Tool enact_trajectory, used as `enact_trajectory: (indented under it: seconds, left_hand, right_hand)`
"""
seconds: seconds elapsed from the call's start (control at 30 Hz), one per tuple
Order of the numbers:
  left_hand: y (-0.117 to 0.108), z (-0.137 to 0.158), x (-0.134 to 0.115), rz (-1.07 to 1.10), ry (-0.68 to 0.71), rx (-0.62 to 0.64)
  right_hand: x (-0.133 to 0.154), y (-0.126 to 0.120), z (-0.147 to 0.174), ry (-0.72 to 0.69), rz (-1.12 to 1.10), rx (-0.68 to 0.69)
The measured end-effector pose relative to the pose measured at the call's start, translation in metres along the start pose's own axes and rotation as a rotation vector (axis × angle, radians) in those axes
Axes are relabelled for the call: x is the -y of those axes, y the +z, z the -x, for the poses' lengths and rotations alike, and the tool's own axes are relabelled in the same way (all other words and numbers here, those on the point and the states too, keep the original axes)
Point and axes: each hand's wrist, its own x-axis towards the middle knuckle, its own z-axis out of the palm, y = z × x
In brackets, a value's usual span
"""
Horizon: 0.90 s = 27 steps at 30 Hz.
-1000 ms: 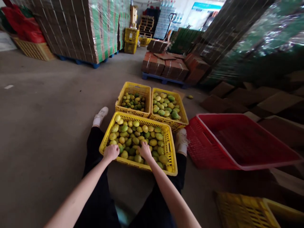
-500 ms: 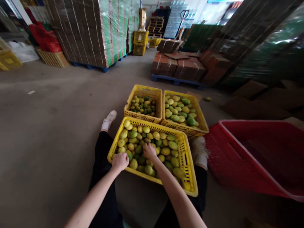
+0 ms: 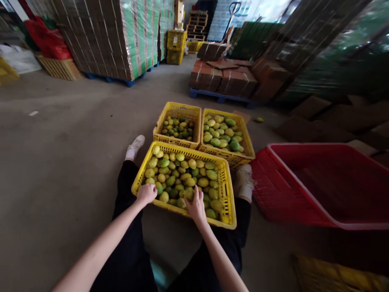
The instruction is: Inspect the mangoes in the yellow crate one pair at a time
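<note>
A yellow plastic crate [image 3: 231, 209], tilted toward me between my legs, holds many yellow and green lemons [image 3: 203, 182]. My left hand [image 3: 147, 194] is closed at the crate's near left corner, its curled fingers on the rim. Inside the near side of the crate, my right hand [image 3: 197, 207] has its thumb and fingers around a yellow-green lemon [image 3: 189, 194]. Behind stand two more yellow crates: the left one [image 3: 155, 130] holds smaller, greener lemons, and the right one [image 3: 249, 149] larger ones.
A red plastic bin [image 3: 281, 190] stands close on my right, beside my shoe [image 3: 244, 178]. Part of a yellow crate [image 3: 340, 275] shows at lower right. Farther back are brown cartons [image 3: 223, 79] on a blue pallet and a tall wrapped stack [image 3: 139, 40]. One loose lemon [image 3: 259, 120] lies on the floor.
My right hand has drawn back from the crate's middle toward its near side and now has a lemon between thumb and fingers. My left hand stays at the corner. The view has shifted slightly.
</note>
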Motion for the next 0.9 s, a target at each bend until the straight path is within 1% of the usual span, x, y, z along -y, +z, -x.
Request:
enact_trajectory:
  seconds: [0.1,0.17,0.23,0.3,0.37,0.47,0.57,0.63,0.7,0.77,0.9]
  left_hand:
    - [-0.001,-0.008,-0.003,0.035,-0.008,-0.007]
    - [-0.004,-0.024,-0.010,0.077,0.002,-0.030]
    - [-0.007,-0.046,-0.021,0.115,-0.003,-0.060]
    - [-0.007,-0.071,-0.036,0.136,-0.032,-0.075]
    - [-0.004,-0.092,-0.051,0.147,-0.073,-0.077]
    - [0.007,-0.112,-0.072,0.169,-0.163,-0.076]
    - [0.021,-0.122,-0.087,0.224,-0.288,-0.091]
    - [0.029,-0.125,-0.094,0.308,-0.384,-0.145]
    - [0.035,-0.128,-0.096,0.383,-0.449,-0.198]
    - [0.040,-0.130,-0.096,0.419,-0.451,-0.215]
    - [0.043,-0.127,-0.088,0.541,-0.413,-0.245]
  right_hand:
    - [0.003,0.005,-0.001,-0.070,0.098,0.000]
    - [0.003,0.008,-0.001,-0.136,0.139,-0.006]
    - [0.000,0.010,0.000,-0.188,0.164,-0.022]
    - [-0.003,0.012,0.001,-0.208,0.194,-0.039]
    - [-0.007,0.015,0.003,-0.205,0.236,-0.045]
    - [-0.015,0.020,0.005,-0.202,0.300,-0.056]
    - [-0.023,0.026,0.008,-0.234,0.349,-0.103]
    - [-0.026,0.030,0.010,-0.270,0.367,-0.162]
    - [-0.026,0.031,0.011,-0.307,0.377,-0.215]
    - [-0.024,0.030,0.012,-0.329,0.388,-0.241]
    - [-0.019,0.027,0.011,-0.347,0.416,-0.240]
